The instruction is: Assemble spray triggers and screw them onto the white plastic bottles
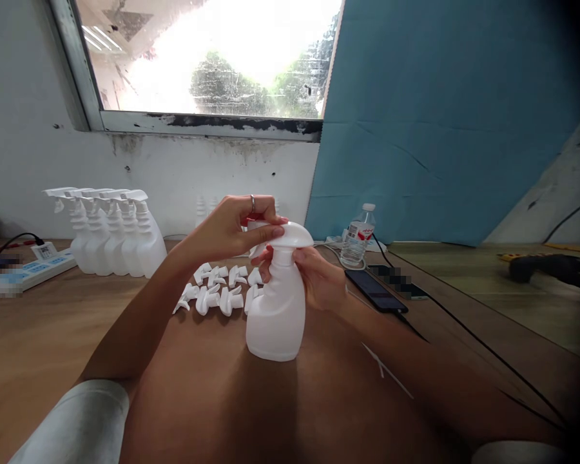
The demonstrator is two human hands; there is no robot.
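A translucent white bottle (276, 319) stands upright on the brown table in front of me. On top of its neck sits a white spray head (297, 235). My left hand (239, 225), with a ring on one finger, grips the spray head from the left. Around the bottle's neck, just under the head, my right hand (319, 277) has its fingers closed from the right. Several loose white spray heads (231, 301) lie in two rows behind and left of the bottle, some partly hidden by it.
Several bottles with spray heads (118, 238) stand in a row at the left, beside a power strip (43, 269). A water bottle (356, 241), a phone (376, 291) and cables are at the right. More white bottle necks (202, 209) show behind my left hand.
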